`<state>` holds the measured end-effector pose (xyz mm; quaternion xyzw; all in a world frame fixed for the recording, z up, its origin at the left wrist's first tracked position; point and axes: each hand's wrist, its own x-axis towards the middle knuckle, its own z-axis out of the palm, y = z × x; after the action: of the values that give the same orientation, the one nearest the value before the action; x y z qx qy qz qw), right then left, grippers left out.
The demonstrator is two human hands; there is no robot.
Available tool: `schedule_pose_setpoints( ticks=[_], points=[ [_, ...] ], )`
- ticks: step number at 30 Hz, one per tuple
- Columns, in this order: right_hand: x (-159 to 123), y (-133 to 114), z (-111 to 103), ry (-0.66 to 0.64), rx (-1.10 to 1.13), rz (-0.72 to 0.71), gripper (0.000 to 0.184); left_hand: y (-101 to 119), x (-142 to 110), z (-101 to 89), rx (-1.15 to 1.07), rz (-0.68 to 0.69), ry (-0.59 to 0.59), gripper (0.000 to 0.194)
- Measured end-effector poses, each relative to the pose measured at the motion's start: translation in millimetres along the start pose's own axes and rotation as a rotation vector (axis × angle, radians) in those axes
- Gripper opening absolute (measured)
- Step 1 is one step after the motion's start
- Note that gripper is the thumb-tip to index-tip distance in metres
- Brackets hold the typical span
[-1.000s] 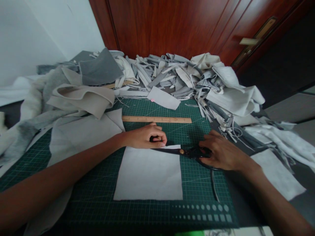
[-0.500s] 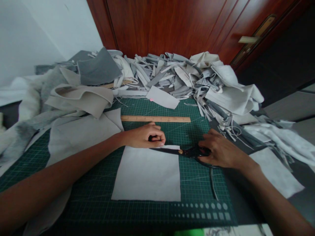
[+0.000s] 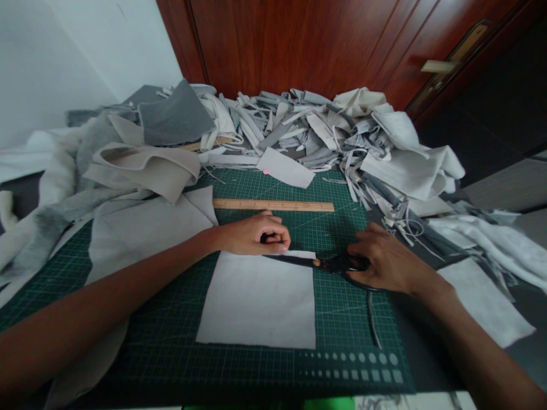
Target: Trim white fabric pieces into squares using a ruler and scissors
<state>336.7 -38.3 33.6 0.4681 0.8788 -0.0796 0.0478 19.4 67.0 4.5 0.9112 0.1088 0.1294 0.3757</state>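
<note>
A pale grey square of fabric (image 3: 260, 302) lies flat on the green cutting mat (image 3: 171, 336). My right hand (image 3: 380, 262) is closed around the handles of black scissors (image 3: 294, 260), whose blades lie along the square's far edge. A narrow strip (image 3: 302, 254) of the fabric shows just beyond the blades. My left hand (image 3: 258, 233) is closed at that far edge, close to the blade tips, with thumb and fingers pinched together; the fabric edge runs under them.
A wooden ruler (image 3: 273, 205) lies beyond my left hand. Heaped grey and white fabric scraps (image 3: 277, 125) line the back, before a brown door (image 3: 290, 45). A larger grey fabric piece (image 3: 128, 233) lies left, a white piece (image 3: 487, 299) right, and a grey cord (image 3: 373, 322) below the scissors.
The whole view has shifted slightly, so everything appears a little further right. Both hands, the scissors and the fabric keep nearly the same places relative to one another.
</note>
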Motion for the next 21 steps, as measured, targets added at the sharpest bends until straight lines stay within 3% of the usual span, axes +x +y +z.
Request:
schedule_pose_setpoints(
  ticks=[21],
  points=[
    [13, -32, -9, 0.02, 0.009, 0.046, 0.022, 1, 2, 1.3, -0.044, 0.012, 0.026, 0.021]
  ],
)
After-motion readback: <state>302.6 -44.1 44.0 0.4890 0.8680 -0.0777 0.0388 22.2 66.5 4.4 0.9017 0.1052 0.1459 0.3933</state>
